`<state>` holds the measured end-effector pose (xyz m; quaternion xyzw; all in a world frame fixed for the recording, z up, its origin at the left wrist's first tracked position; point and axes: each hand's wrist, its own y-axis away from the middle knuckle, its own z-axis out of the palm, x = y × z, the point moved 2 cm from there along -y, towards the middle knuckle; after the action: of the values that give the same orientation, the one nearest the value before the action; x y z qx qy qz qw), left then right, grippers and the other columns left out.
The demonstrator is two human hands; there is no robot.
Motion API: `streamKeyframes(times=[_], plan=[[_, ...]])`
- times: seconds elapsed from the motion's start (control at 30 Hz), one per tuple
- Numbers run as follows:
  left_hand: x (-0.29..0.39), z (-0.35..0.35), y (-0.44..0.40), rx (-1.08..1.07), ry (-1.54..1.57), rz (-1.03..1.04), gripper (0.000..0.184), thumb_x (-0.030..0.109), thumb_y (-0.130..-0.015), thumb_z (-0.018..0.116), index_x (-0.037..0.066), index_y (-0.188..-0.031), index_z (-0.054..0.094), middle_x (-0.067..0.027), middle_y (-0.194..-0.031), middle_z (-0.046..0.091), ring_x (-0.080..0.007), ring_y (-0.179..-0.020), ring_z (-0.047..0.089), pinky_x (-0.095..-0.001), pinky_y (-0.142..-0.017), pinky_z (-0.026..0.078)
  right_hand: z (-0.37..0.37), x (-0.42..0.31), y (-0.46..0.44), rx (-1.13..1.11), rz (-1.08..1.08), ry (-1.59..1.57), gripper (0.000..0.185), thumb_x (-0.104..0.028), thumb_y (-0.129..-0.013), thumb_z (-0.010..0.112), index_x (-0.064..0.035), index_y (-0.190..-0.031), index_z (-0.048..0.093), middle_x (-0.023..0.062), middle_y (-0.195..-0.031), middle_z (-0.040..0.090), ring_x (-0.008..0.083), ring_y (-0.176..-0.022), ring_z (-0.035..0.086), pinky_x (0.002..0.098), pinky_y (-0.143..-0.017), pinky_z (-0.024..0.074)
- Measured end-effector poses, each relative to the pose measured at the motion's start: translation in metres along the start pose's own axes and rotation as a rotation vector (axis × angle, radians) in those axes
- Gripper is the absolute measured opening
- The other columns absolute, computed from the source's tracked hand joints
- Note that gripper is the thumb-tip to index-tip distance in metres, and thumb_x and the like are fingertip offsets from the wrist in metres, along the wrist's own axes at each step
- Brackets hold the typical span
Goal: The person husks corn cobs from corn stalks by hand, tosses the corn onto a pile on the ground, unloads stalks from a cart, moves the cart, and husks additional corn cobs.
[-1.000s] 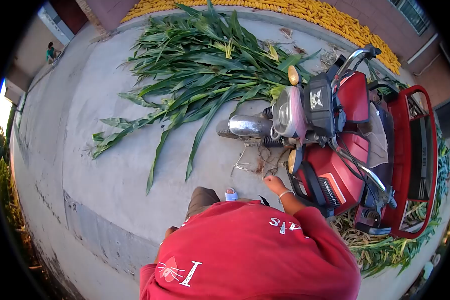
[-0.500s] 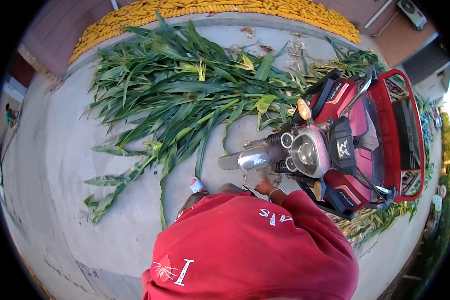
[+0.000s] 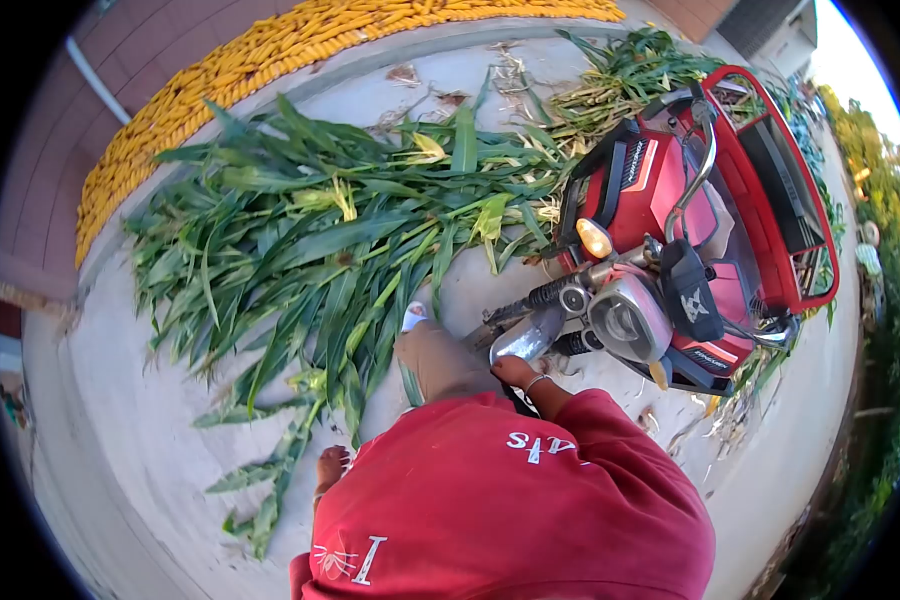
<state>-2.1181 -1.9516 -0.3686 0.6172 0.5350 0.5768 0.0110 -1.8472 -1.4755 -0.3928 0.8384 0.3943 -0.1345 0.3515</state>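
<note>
Near the one fender (image 3: pixel 526 335) of the one trike (image 3: pixel 712 205), the right hand (image 3: pixel 513 371) curls; whether it grips anything, I cannot tell. Left hand (image 3: pixel 332 465), fingers parted, hangs beside one heap of stalks (image 3: pixel 310 235). Two amber lights (image 3: pixel 594 238) flank one headlight (image 3: pixel 625 322). One shoe (image 3: pixel 414 316) shows. Cobs (image 3: pixel 240 65), too many to count, line the wall.
</note>
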Motion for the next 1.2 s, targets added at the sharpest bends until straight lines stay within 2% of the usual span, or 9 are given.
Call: streamKeyframes(times=[0.1, 0.17, 0.23, 0.5, 0.63, 0.77, 0.97, 1.13, 1.2], plan=[[0.051, 0.008, -0.059, -0.094, -0.127, 0.229, 0.029, 0.023, -0.093, 0.045, 0.003, -0.099, 0.065, -0.0085, -0.089, 0.068, -0.0211, -0.081, 0.067, -0.0314, -0.071, 0.053, 0.025, 0.049, -0.037, -0.078, -0.067, 0.213, 0.033, -0.026, -0.084, 0.046, -0.0019, -0.078, 0.068, 0.0205, -0.086, 0.066, 0.0377, -0.083, 0.062, 0.0468, -0.077, 0.0484], [0.077, 0.015, -0.117, -0.121, 0.068, 0.06, 0.029, 0.022, -0.092, 0.046, 0.002, -0.097, 0.066, -0.0094, -0.088, 0.069, -0.0209, -0.078, 0.068, -0.0308, -0.07, 0.053, 0.015, 0.061, -0.062, -0.099, 0.079, 0.146, 0.034, -0.027, -0.084, 0.046, -0.0025, -0.081, 0.069, 0.0208, -0.089, 0.066, 0.038, -0.086, 0.063, 0.0462, -0.08, 0.0491], [0.18, 0.021, -0.143, -0.113, -0.161, 0.058, 0.029, 0.022, -0.092, 0.047, 0.0, -0.095, 0.065, -0.0103, -0.085, 0.069, -0.0188, -0.076, 0.067, -0.0308, -0.067, 0.053, -0.011, 0.063, -0.09, -0.073, 0.155, 0.058, 0.035, -0.028, -0.084, 0.046, -0.0029, -0.084, 0.069, 0.0211, -0.091, 0.066, 0.038, -0.086, 0.063, 0.0461, -0.081, 0.049], [0.397, 0.042, -0.331, -0.273, -0.23, -0.01, 0.025, 0.021, -0.091, 0.048, 0.002, -0.095, 0.064, -0.0062, -0.079, 0.066, -0.0124, -0.063, 0.06, -0.0261, -0.056, 0.047, -0.216, 0.012, -0.183, 0.14, 0.351, -0.368, 0.027, -0.026, -0.08, 0.055, -0.0044, -0.087, 0.069, 0.0205, -0.091, 0.066, 0.0377, -0.088, 0.063, 0.0434, -0.081, 0.0488], [0.423, 0.017, -0.388, -0.205, -0.242, -0.011, 0.024, 0.021, -0.091, 0.048, 0.003, -0.092, 0.064, -0.006, -0.077, 0.065, -0.0122, -0.064, 0.06, -0.0272, -0.056, 0.048, -0.291, -0.003, -0.223, 0.355, 0.247, -0.403, 0.026, -0.024, -0.082, 0.055, -0.0027, -0.088, 0.069, 0.0193, -0.088, 0.066, 0.0365, -0.086, 0.062, 0.0432, -0.079, 0.0486], [0.43, 0.001, -0.412, -0.388, -0.83, 0.315, 0.026, 0.022, -0.09, 0.047, 0.003, -0.091, 0.065, -0.0085, -0.076, 0.065, -0.0164, -0.065, 0.061, -0.0301, -0.058, 0.049, -0.328, -0.003, -0.241, 0.598, 0.22, -0.514, 0.026, -0.025, -0.081, 0.053, -0.004, -0.083, 0.068, 0.0213, -0.084, 0.064, 0.0393, -0.082, 0.06, 0.0469, -0.076, 0.0476], [0.477, -0.002, -0.476, -0.592, -1.097, 0.549, 0.028, 0.023, -0.088, 0.046, 0.002, -0.089, 0.066, -0.0123, -0.075, 0.066, -0.0227, -0.066, 0.063, -0.0345, -0.06, 0.05, -0.348, 0.007, -0.24, 0.483, 0.436, -0.665, 0.028, -0.024, -0.082, 0.056, -0.0017, -0.092, 0.069, 0.0199, -0.09, 0.067, 0.0362, -0.087, 0.063, 0.0423, -0.08, 0.0491], [0.548, 0.052, -0.566, -0.699, -1.193, 1.221, 0.03, 0.024, -0.087, 0.045, 0.002, -0.087, 0.066, -0.0154, -0.075, 0.066, -0.028, -0.067, 0.065, -0.0382, -0.062, 0.051, -0.327, 0.03, -0.257, 0.45, 0.517, -0.724, 0.031, -0.028, -0.083, 0.056, -0.0029, -0.094, 0.07, 0.0196, -0.092, 0.067, 0.0351, -0.087, 0.064, 0.0405, -0.081, 0.0496], [0.587, 0.098, -0.595, -0.642, -1.051, 0.845, 0.031, 0.023, -0.086, 0.045, 0.002, -0.084, 0.067, -0.0176, -0.076, 0.066, -0.0296, -0.07, 0.065, -0.0394, -0.064, 0.051, -0.329, 0.042, -0.265, 0.5, 0.536, -0.764, 0.032, -0.029, -0.083, 0.057, -0.0036, -0.096, 0.07, 0.0193, -0.093, 0.068, 0.034, -0.087, 0.065, 0.0393, -0.08, 0.0499]])
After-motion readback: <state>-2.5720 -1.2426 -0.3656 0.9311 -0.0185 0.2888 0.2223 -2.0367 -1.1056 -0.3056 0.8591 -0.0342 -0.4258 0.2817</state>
